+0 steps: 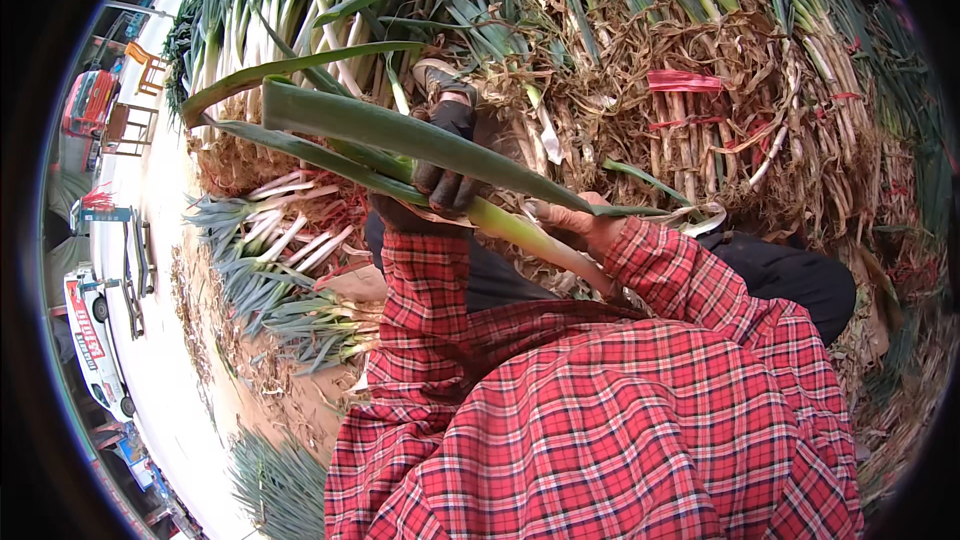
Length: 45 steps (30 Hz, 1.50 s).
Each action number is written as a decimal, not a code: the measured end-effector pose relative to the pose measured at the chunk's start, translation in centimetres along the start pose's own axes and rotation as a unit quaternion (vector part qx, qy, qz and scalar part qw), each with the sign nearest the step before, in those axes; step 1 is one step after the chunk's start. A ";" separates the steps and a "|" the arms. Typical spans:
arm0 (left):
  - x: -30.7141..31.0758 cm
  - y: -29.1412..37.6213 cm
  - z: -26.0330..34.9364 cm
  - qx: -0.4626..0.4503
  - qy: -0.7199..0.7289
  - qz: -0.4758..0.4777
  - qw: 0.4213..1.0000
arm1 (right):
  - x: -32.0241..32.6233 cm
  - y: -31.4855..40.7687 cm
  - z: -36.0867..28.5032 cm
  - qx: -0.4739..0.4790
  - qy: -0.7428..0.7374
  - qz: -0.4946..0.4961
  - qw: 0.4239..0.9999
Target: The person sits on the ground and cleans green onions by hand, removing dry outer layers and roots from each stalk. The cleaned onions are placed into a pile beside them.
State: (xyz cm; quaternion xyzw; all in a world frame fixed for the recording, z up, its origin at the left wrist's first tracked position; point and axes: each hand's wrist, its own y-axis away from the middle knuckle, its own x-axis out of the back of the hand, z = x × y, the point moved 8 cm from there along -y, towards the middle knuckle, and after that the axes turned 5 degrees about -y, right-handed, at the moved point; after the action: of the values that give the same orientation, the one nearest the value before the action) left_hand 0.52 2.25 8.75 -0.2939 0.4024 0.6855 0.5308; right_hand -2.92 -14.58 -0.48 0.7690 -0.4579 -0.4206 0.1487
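My left hand [448, 184], in a dark glove, is closed around a large green onion [536, 236] where its pale stalk meets the green leaves. The stalk slants down to the right, its root end close to my plaid shirt. Long green leaves [405, 127] fold back over both hands. Bare-skinned, my right hand [589, 225] lies along the stalk with curled fingers, gripping a loose outer leaf [637, 211]. That leaf trails to the right past my wrist and ends in a pale, thin strip. The broad leaf partly hides my right fingers.
Untrimmed onion bundles with dry husks [697, 105] and red ties pile up ahead and right. Cleaner onions [255, 52] stand at the upper left; smaller ones [292, 240] lie left. A cart [135, 270], chairs [142, 67] and a white van [96, 341] are farther left.
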 end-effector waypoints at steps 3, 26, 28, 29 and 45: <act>-1.9 -0.7 0.1 0.010 0.065 -0.170 0.983 | -3.9 1.0 -0.9 -0.003 -0.129 -0.189 0.973; 1.1 -6.5 5.5 -0.042 0.047 -0.461 0.885 | 5.4 -0.6 3.1 0.088 0.210 -0.047 0.973; 2.0 -8.6 6.1 0.022 0.093 -0.437 0.894 | 2.3 0.3 4.4 0.067 0.295 -0.061 0.951; 2.5 -9.6 6.9 -0.012 0.105 -0.394 0.913 | 1.8 1.0 4.9 0.041 0.390 -0.044 0.919; 16.4 -15.9 -3.3 0.040 -0.589 0.139 0.795 | -2.9 8.0 -2.5 0.092 0.343 -0.111 0.928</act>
State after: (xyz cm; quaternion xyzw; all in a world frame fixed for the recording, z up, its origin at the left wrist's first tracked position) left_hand 11.44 9.27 -10.34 0.2471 0.0756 0.7758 0.5756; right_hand -6.21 -16.88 7.42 0.9226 -0.3274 -0.1009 0.1775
